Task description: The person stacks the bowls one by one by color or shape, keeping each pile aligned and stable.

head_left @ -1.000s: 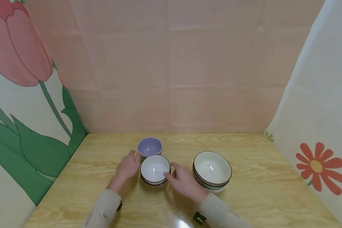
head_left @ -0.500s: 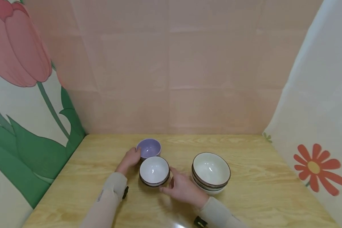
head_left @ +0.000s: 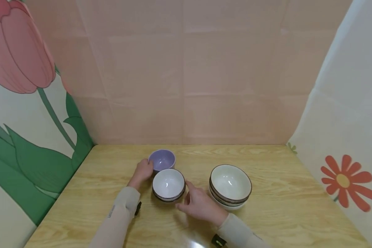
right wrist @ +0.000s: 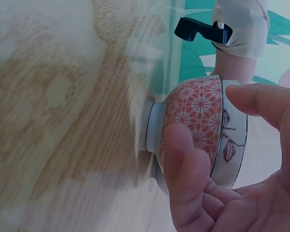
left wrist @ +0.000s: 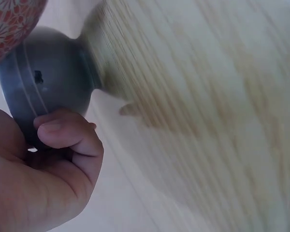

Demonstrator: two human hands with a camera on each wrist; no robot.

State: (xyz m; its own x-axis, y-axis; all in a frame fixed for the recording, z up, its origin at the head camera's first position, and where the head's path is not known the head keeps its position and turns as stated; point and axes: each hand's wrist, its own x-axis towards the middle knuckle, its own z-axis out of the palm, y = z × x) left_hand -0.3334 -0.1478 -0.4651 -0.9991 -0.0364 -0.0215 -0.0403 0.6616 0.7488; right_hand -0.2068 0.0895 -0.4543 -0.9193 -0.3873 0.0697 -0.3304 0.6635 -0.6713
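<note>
A purple bowl [head_left: 162, 160] stands at the back left of the table, and my left hand [head_left: 143, 170] grips its left rim. The left wrist view shows the fingers curled at the rim of this bowl [left wrist: 53, 79], dark on its outside. In front of it is a stack of two small bowls [head_left: 168, 184], white inside. My right hand [head_left: 201, 204] is at the right side of that stack, with thumb and index finger apart. In the right wrist view its fingertips [right wrist: 179, 145] overlap the red-patterned lower bowl [right wrist: 198, 104]; the upper bowl [right wrist: 234, 137] has a leaf design.
A stack of several larger cream bowls [head_left: 230, 182] with brown rims stands to the right of my right hand. The wood-grain table [head_left: 282, 213] meets a pink backdrop [head_left: 186, 75] behind and flowered cloths [head_left: 344, 113] at the sides.
My left hand has moved from beside the purple bowl to grip its rim. My right thumb has come down off the small bowls' rim. The bowls stay in place.
</note>
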